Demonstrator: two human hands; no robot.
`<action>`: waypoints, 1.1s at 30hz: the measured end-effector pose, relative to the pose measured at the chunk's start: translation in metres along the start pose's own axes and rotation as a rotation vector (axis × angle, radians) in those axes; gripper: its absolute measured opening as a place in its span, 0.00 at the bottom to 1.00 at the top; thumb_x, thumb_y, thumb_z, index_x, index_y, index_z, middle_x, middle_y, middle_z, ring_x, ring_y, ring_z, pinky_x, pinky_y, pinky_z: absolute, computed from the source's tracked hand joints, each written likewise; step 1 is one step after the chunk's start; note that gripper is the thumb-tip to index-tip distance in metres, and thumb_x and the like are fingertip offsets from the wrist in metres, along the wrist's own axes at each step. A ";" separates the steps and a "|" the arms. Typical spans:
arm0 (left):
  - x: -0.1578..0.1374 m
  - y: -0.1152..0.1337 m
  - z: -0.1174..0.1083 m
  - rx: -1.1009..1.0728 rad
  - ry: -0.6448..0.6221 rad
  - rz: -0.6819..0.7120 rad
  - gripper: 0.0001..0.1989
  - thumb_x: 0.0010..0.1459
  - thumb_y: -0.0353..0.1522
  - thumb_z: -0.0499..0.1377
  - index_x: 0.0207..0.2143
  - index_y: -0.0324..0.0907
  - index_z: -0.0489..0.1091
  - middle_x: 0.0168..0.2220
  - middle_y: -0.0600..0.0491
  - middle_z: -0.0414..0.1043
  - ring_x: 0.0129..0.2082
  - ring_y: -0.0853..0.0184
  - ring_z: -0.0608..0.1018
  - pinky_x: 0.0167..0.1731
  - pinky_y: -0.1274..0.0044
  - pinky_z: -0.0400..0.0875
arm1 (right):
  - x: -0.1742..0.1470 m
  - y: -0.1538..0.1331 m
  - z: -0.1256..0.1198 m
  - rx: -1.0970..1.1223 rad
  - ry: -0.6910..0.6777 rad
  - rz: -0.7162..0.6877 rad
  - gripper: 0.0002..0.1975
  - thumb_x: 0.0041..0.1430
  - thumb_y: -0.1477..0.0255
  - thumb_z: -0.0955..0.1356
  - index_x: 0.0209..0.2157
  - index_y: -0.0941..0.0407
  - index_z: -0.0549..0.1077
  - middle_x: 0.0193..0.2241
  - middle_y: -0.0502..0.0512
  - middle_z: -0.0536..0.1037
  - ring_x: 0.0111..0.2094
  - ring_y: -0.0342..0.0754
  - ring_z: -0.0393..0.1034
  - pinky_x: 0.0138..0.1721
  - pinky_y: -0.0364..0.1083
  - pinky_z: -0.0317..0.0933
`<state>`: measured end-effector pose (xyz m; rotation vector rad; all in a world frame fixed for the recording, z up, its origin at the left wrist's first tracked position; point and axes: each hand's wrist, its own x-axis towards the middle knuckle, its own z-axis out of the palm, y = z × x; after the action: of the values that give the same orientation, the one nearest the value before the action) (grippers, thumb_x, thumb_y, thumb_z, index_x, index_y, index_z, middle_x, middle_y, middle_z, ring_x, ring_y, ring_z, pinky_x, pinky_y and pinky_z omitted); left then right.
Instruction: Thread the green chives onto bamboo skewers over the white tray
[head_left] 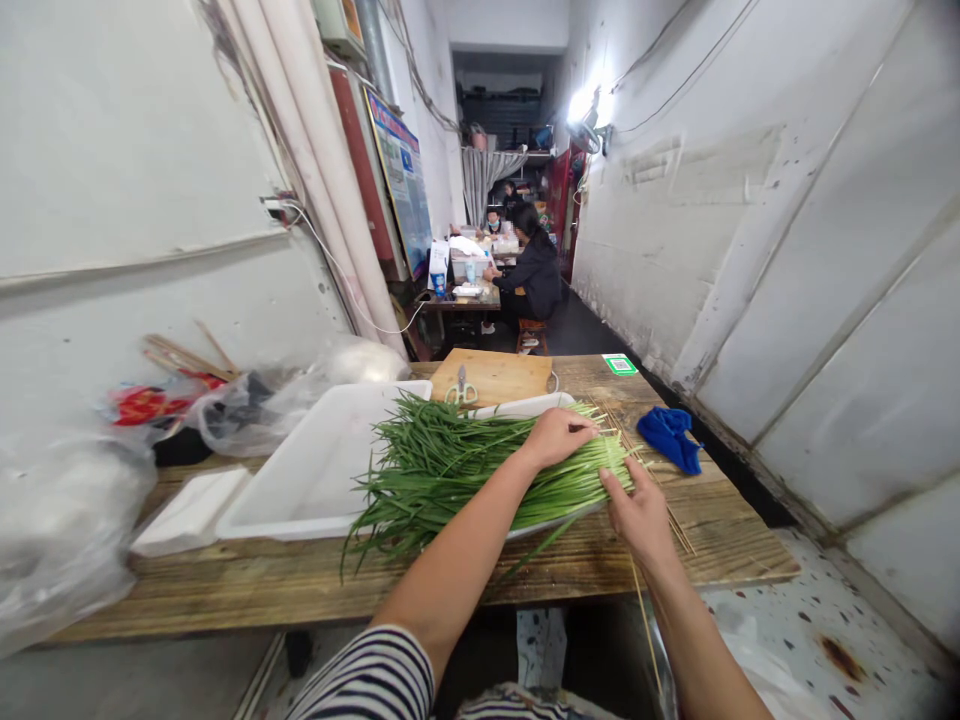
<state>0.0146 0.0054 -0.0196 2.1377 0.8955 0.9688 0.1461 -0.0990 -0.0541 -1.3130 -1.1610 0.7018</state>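
A large heap of garlic chives lies across a white tray, leafy tips to the left and pale stalk ends to the right. Over the stalks, my left hand has its fingers curled and pinched at the stalk ends. My right hand is closed at the cut ends, thumb and forefinger close to the stalks. A thin bamboo skewer runs down from beneath its palm past the table edge; its upper end is hidden. More bamboo skewers lie on the table beside the right hand.
On the wooden table are a white bin, a cutting board, scissors, a blue cloth and a white tissue pack. Plastic bags crowd the left. People sit at tables farther back.
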 end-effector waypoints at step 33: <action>-0.001 -0.004 0.000 -0.080 -0.041 -0.032 0.14 0.53 0.36 0.58 0.36 0.37 0.77 0.36 0.50 0.78 0.35 0.67 0.77 0.38 0.78 0.70 | 0.000 0.006 0.000 0.014 0.016 0.001 0.24 0.48 0.57 0.69 0.41 0.60 0.73 0.19 0.53 0.74 0.24 0.50 0.69 0.20 0.43 0.60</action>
<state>0.0127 0.0072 -0.0225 2.0623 0.8544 0.9255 0.1470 -0.0976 -0.0596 -1.3050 -1.1411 0.6977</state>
